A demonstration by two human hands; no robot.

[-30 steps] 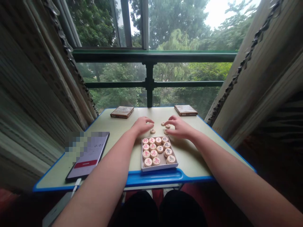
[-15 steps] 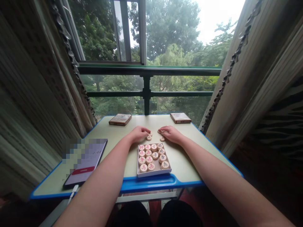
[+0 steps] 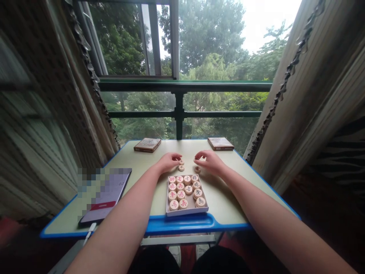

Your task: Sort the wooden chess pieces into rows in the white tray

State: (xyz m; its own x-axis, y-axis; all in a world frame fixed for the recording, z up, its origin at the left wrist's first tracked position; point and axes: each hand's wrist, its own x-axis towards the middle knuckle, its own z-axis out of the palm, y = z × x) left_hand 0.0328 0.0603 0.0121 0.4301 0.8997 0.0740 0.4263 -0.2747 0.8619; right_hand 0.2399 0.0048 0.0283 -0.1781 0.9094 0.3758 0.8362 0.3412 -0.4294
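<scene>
My left hand [image 3: 169, 162] is closed at the fingertips around a round wooden Chinese chess piece [image 3: 181, 162], just behind another loose piece [image 3: 181, 168] on the table. My right hand [image 3: 210, 161] pinches a piece [image 3: 196, 160] between thumb and fingers, a little above the tabletop. Under that hand lies one more loose piece [image 3: 197, 169]. Nearer me, a shallow white box [image 3: 188, 213] holds rows of stacked pieces, red characters on the left and black on the right. One gap shows in its front row.
A pale table [image 3: 228, 213] with a blue rim carries two flat boxes, one at the back left [image 3: 147, 145] and one at the back right [image 3: 220, 144]. A plugged-in tablet or phone [image 3: 107, 201] lies at the left. Behind stand a railing [image 3: 182, 86] and curtains.
My right hand has lifted slightly, its fingers now arched around a piece. My left hand has stayed at nearly the same spot. The whole view has shifted a little.
</scene>
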